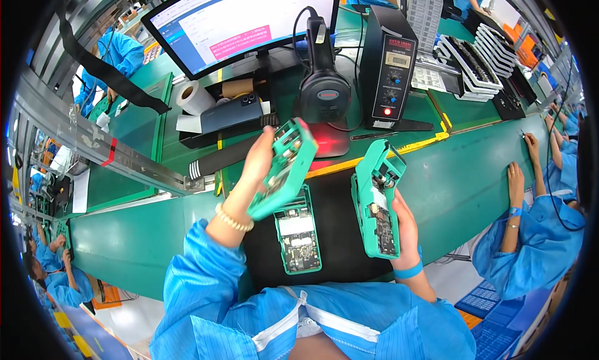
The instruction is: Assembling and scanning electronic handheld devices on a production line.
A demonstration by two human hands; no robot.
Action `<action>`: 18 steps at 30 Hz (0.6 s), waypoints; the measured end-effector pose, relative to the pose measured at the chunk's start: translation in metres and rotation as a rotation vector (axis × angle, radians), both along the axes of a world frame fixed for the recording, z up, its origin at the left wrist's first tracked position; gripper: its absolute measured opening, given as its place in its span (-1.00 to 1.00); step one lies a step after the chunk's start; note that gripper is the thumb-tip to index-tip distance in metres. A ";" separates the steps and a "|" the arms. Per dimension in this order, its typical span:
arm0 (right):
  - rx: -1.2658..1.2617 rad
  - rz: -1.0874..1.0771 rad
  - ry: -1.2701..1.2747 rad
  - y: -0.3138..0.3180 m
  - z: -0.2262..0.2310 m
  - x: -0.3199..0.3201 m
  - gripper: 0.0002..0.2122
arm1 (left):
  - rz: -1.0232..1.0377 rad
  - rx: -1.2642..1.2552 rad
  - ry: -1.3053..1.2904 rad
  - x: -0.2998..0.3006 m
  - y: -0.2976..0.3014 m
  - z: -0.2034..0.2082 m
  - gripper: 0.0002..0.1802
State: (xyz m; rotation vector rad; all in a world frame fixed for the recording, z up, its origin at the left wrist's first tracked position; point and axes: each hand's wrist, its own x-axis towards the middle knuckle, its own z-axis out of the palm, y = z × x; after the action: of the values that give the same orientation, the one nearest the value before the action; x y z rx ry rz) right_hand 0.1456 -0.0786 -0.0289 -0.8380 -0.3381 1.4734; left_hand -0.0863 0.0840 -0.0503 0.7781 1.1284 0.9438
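My left hand is closed on a green plastic device housing, raised and tilted in front of the barcode scanner on its stand. Red light from the scanner falls beside that housing. In my right hand is a second green housing, gripped by its right side, with a circuit board showing inside. Between the two hands a third green housing lies on the black mat, its board facing up; the raised housing covers part of its upper end.
Behind stand a monitor and a black counter box with knobs. A black tray holds a phone and rolls; white trays are stacked at far right. A co-worker's hands rest on the green bench at right.
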 end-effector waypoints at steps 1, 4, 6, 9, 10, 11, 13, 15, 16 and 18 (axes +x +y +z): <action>0.018 0.009 -0.007 0.000 -0.001 0.001 -0.60 | 0.046 0.108 0.152 -0.010 -0.012 0.008 -0.49; 0.029 -0.014 -0.186 0.000 -0.005 0.000 -0.58 | 0.195 0.426 0.286 -0.050 -0.056 0.025 -0.65; 0.072 -0.038 -0.286 0.001 -0.005 0.003 -0.57 | 0.258 0.428 0.220 -0.073 -0.079 0.017 -0.75; 0.140 -0.050 -0.407 0.008 0.002 0.001 -0.59 | 0.273 0.379 0.317 -0.087 -0.111 -0.001 -0.81; 0.143 -0.034 -0.426 0.011 0.013 -0.005 -0.59 | 0.285 0.456 0.397 -0.083 -0.117 -0.008 -0.83; 0.147 -0.030 -0.422 0.016 0.016 -0.009 -0.59 | 0.226 0.506 0.433 -0.088 -0.121 -0.025 -0.83; 0.252 0.041 -0.627 0.024 0.021 -0.017 -0.56 | 0.224 0.557 0.451 -0.070 -0.127 -0.027 -0.83; 0.257 0.022 -0.658 0.026 0.024 -0.025 -0.57 | 0.245 0.477 0.350 -0.065 -0.128 -0.032 -0.84; 0.248 0.100 -0.903 0.026 0.024 -0.024 -0.59 | 0.232 0.553 0.429 -0.067 -0.126 -0.035 -0.81; 0.201 0.167 -1.157 0.030 0.023 -0.025 -0.63 | 0.207 0.626 0.502 -0.066 -0.122 -0.031 -0.78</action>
State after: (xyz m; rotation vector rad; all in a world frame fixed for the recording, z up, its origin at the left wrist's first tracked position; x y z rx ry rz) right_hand 0.1208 -0.0486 -0.0055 -1.4552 -1.4097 0.9276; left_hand -0.1522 -0.0378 -0.0811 1.4868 1.3753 1.3481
